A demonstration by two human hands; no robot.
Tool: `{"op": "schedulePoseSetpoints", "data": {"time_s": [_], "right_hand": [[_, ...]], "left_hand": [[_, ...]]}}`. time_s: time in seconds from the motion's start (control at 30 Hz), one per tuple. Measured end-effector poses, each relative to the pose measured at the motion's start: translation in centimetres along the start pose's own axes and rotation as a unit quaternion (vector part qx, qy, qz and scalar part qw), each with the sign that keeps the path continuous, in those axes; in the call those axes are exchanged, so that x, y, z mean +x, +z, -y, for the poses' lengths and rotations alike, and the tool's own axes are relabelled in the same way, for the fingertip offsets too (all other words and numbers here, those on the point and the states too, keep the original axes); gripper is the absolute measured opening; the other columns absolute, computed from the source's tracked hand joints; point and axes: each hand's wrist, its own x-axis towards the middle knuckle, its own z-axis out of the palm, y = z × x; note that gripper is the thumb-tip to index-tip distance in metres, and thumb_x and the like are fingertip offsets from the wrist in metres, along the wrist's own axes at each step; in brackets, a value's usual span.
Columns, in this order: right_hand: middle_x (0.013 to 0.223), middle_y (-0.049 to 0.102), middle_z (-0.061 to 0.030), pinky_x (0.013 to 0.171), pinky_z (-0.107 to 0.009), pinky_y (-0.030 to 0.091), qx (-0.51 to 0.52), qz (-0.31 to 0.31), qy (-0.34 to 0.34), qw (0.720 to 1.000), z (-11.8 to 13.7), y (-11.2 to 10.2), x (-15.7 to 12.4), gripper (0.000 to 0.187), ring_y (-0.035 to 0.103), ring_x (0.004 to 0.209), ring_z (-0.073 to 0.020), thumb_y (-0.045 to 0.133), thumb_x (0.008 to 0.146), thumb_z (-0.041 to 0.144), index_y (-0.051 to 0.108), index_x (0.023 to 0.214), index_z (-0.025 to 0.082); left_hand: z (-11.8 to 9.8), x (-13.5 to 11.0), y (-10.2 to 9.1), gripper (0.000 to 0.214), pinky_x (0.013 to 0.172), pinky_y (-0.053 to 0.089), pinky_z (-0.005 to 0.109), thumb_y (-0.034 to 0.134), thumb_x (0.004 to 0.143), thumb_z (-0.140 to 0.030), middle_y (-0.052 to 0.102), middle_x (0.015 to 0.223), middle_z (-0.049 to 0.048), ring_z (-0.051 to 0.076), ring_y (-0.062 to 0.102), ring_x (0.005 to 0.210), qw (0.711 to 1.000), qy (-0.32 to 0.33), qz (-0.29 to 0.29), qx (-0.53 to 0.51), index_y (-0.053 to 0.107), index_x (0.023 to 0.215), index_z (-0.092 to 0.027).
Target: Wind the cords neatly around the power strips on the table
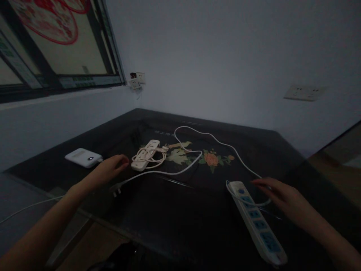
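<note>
My right hand [282,194] is closed around the white cord of a long power strip [255,222] with blue socket faces. This strip lies slantwise on the table at the right, just left of the hand. From the hand the cord [220,141] loops across the table to a plug [117,189] lying at the left. Above that plug, my left hand [114,165] hovers with loosely bent fingers and nothing visible in them. Beside its fingertips is a smaller white power strip [146,154], its own cord coiled over it.
A white device [84,157] like a power bank, with a small display and a cable, lies at the table's left. The dark table [169,210] has a flower pattern. Wall sockets [304,92] are at the right, and a loose socket [135,83] hangs near the window.
</note>
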Motion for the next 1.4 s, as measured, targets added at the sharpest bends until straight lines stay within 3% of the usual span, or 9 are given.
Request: {"op": "schedulePoseSetpoints", "data": {"time_s": [0.13, 0.27, 0.53, 0.67, 0.77, 0.93, 1.07, 1.23, 1.4], "right_hand": [[0.112, 0.067, -0.0122, 0.090, -0.045, 0.050, -0.134, -0.045, -0.046, 0.989, -5.0, 0.6, -4.0, 0.043, 0.063, 0.102, -0.0289, 0.041, 0.074, 0.016, 0.068, 0.107, 0.029], [0.126, 0.059, -0.0096, 0.092, -0.047, 0.050, -0.242, -0.032, -0.078, 0.967, -6.7, 1.9, -4.4, 0.051, 0.055, 0.115, -0.0292, 0.042, 0.076, 0.015, 0.061, 0.121, 0.027], [0.113, 0.067, -0.0112, 0.091, -0.044, 0.049, -0.261, -0.021, -0.049, 0.964, -2.5, 5.0, -2.6, 0.035, 0.057, 0.111, -0.0280, 0.042, 0.082, 0.014, 0.071, 0.099, 0.021], [0.098, 0.072, -0.0084, 0.098, -0.051, 0.040, -0.257, -0.016, -0.001, 0.966, -0.1, 5.6, -2.5, 0.033, 0.064, 0.096, -0.0255, 0.038, 0.086, 0.014, 0.069, 0.092, 0.023], [0.097, 0.073, -0.0076, 0.104, -0.054, 0.030, -0.261, -0.017, 0.048, 0.964, 1.5, 5.7, -2.3, 0.033, 0.066, 0.092, -0.0247, 0.033, 0.093, 0.020, 0.066, 0.096, 0.023], [0.106, 0.071, -0.0111, 0.079, -0.039, 0.046, -0.220, 0.021, 0.138, 0.965, 3.5, 6.0, -1.5, 0.037, 0.067, 0.090, -0.0272, 0.031, 0.097, 0.034, 0.054, 0.122, 0.019], [0.116, 0.065, -0.0146, 0.079, -0.039, 0.045, -0.212, 0.046, 0.153, 0.964, 4.5, 6.1, -1.3, 0.050, 0.065, 0.097, -0.0309, 0.040, 0.093, 0.045, 0.042, 0.136, 0.019], [0.111, 0.063, -0.0150, 0.076, -0.038, 0.045, -0.204, 0.096, 0.145, 0.963, 5.3, 6.1, -1.3, 0.072, 0.064, 0.095, -0.0319, 0.050, 0.085, 0.055, 0.031, 0.146, 0.023], [0.116, 0.061, -0.0127, 0.074, -0.034, 0.044, -0.183, 0.102, 0.182, 0.961, 6.1, 6.2, -0.8, 0.074, 0.063, 0.100, -0.0294, 0.056, 0.082, 0.038, 0.026, 0.148, 0.024]], "left_hand": [[2.8, -3.3, 1.1, 0.045, 0.074, 0.049, 0.036, 0.043, 0.076, -0.057, 0.067, 0.088, 0.0102, 0.027, 0.064, 0.081, 0.996, -0.052, 0.066, -0.011, 0.061, 0.088, -0.018], [2.0, -4.2, 2.9, 0.046, 0.084, 0.048, 0.037, 0.038, 0.080, -0.056, 0.066, 0.097, 0.0111, 0.026, 0.062, 0.090, 0.997, -0.036, 0.056, -0.030, 0.061, 0.093, -0.018], [-2.2, -4.5, 6.1, 0.025, 0.083, 0.049, 0.039, 0.039, 0.081, -0.041, 0.064, 0.089, 0.0095, 0.026, 0.060, 0.086, 0.995, -0.012, 0.047, -0.082, 0.055, 0.083, -0.021], [-6.0, -4.3, 7.5, 0.027, 0.085, 0.049, 0.038, 0.036, 0.086, -0.036, 0.063, 0.098, 0.0086, 0.024, 0.060, 0.092, 0.986, 0.012, 0.082, -0.142, 0.054, 0.100, -0.022], [-9.4, -3.1, 8.5, 0.036, 0.089, 0.048, 0.037, 0.033, 0.089, -0.033, 0.061, 0.110, 0.0090, 0.023, 0.059, 0.100, 0.981, 0.035, 0.086, -0.173, 0.047, 0.119, -0.021], [-14.6, -0.4, 10.6, 0.042, 0.099, 0.042, 0.036, 0.034, 0.087, -0.020, 0.055, 0.122, 0.0098, 0.021, 0.053, 0.113, 0.959, 0.140, 0.133, -0.209, 0.044, 0.128, -0.021], [-17.3, 1.4, 12.2, 0.038, 0.097, 0.044, 0.035, 0.032, 0.087, -0.014, 0.055, 0.113, 0.0100, 0.020, 0.054, 0.108, 0.960, 0.177, 0.156, -0.149, 0.054, 0.118, -0.020], [-18.2, 2.3, 12.8, 0.039, 0.093, 0.044, 0.040, 0.044, 0.086, -0.020, 0.051, 0.114, 0.0108, 0.024, 0.051, 0.106, 0.969, 0.209, 0.128, -0.026, 0.052, 0.124, -0.022], [-19.4, 2.4, 11.6, 0.036, 0.092, 0.042, 0.045, 0.050, 0.087, -0.028, 0.046, 0.128, 0.0118, 0.029, 0.046, 0.114, 0.967, 0.235, 0.082, 0.046, 0.055, 0.122, -0.024]]}}
